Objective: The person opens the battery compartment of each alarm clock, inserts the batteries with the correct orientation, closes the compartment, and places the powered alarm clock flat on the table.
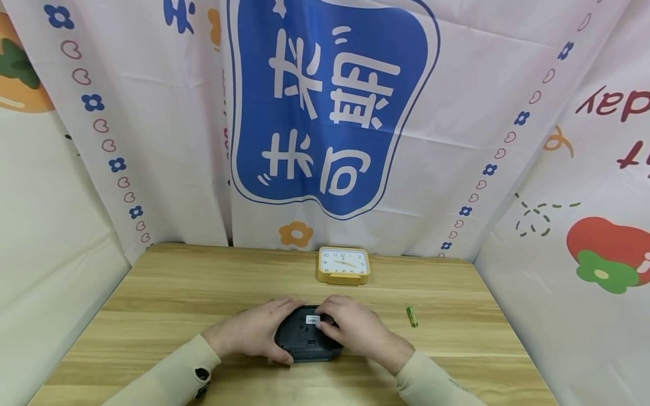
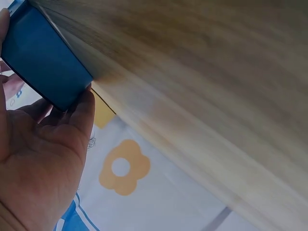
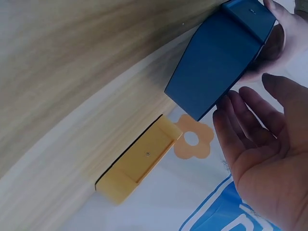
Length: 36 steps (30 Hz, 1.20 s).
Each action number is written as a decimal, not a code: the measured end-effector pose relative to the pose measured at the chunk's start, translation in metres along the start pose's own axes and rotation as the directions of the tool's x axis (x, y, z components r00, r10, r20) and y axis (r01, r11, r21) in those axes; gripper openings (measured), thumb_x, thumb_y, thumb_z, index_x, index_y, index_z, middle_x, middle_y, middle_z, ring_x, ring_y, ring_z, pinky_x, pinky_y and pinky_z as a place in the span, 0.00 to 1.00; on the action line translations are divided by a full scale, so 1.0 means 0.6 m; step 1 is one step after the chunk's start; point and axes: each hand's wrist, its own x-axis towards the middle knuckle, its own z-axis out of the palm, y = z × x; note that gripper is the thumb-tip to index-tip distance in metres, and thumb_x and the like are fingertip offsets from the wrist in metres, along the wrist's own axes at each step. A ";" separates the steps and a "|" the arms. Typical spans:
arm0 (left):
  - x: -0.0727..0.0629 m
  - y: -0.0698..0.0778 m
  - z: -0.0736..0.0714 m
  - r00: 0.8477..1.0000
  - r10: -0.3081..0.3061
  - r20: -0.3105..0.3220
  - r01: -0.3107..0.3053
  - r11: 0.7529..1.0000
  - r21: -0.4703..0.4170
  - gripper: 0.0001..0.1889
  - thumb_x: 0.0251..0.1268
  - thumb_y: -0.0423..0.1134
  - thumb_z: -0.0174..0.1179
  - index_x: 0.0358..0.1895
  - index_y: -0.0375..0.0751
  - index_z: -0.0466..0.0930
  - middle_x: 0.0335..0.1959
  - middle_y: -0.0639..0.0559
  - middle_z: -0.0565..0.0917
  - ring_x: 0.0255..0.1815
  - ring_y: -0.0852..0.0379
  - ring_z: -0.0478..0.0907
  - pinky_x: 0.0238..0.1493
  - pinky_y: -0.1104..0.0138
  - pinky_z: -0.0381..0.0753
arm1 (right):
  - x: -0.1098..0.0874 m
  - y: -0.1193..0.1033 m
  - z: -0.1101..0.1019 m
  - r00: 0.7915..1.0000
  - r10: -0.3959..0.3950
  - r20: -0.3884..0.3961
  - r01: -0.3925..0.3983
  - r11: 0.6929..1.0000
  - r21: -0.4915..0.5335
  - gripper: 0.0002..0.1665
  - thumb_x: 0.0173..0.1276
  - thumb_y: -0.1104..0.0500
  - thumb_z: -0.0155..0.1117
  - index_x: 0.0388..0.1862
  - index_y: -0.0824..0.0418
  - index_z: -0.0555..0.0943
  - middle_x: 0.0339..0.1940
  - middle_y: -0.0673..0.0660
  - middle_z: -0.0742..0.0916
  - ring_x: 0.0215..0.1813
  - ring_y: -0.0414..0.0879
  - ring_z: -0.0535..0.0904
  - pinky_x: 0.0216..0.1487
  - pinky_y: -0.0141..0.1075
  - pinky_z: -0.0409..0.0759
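A dark blue clock (image 1: 298, 340) lies back side up on the table, with a small white barcode label on its black back. My left hand (image 1: 254, 328) grips its left side, thumb at the near edge and fingers at the far edge. Over the right part of the back, my right hand (image 1: 358, 329) has its fingers bent, fingertips right at the surface. In the right wrist view its thumb stands apart from the other fingers. Those fingers hide part of the back, and I cannot tell whether they pinch something small there. A green battery (image 1: 412, 317) lies to the right.
Behind the hands, a yellow clock (image 1: 343, 265) stands near the table's back edge, its white dial facing me. Printed cloth (image 1: 172, 141) hangs behind the wooden table (image 1: 203, 282) and along both sides.
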 end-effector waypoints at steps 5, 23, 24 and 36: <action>-0.002 -0.004 -0.004 0.999 -0.020 0.030 0.022 0.999 -0.042 0.65 0.61 0.72 0.86 0.94 0.42 0.65 0.89 0.42 0.76 0.86 0.41 0.80 0.85 0.40 0.85 | 0.003 -0.008 0.001 0.998 -0.069 0.005 0.069 0.993 -0.096 0.18 0.85 0.46 0.80 0.62 0.55 0.94 0.60 0.49 0.95 0.61 0.42 0.93 0.65 0.37 0.96; -0.003 -0.015 -0.015 0.996 -0.052 0.076 0.063 0.987 -0.147 0.60 0.67 0.69 0.84 0.95 0.48 0.65 0.94 0.46 0.72 0.93 0.40 0.72 0.92 0.36 0.76 | 0.007 -0.015 0.010 0.996 -0.084 0.036 0.089 0.981 -0.170 0.21 0.81 0.42 0.82 0.61 0.53 0.95 0.59 0.49 0.96 0.62 0.43 0.93 0.64 0.36 0.96; -0.003 -0.015 -0.015 0.996 -0.055 0.077 0.066 0.986 -0.151 0.60 0.67 0.69 0.85 0.95 0.48 0.65 0.94 0.46 0.72 0.93 0.40 0.72 0.92 0.36 0.76 | 0.007 -0.016 0.011 0.996 -0.082 0.037 0.087 0.981 -0.171 0.21 0.81 0.41 0.82 0.60 0.53 0.95 0.59 0.48 0.96 0.62 0.43 0.92 0.64 0.36 0.96; -0.003 -0.011 -0.015 0.994 -0.061 0.086 0.075 0.981 -0.177 0.60 0.66 0.67 0.86 0.94 0.47 0.66 0.93 0.45 0.73 0.92 0.39 0.74 0.91 0.37 0.77 | 0.008 -0.036 0.005 0.990 -0.123 0.067 0.138 0.939 -0.316 0.19 0.83 0.41 0.81 0.57 0.53 0.97 0.56 0.48 0.99 0.56 0.42 0.96 0.59 0.35 0.97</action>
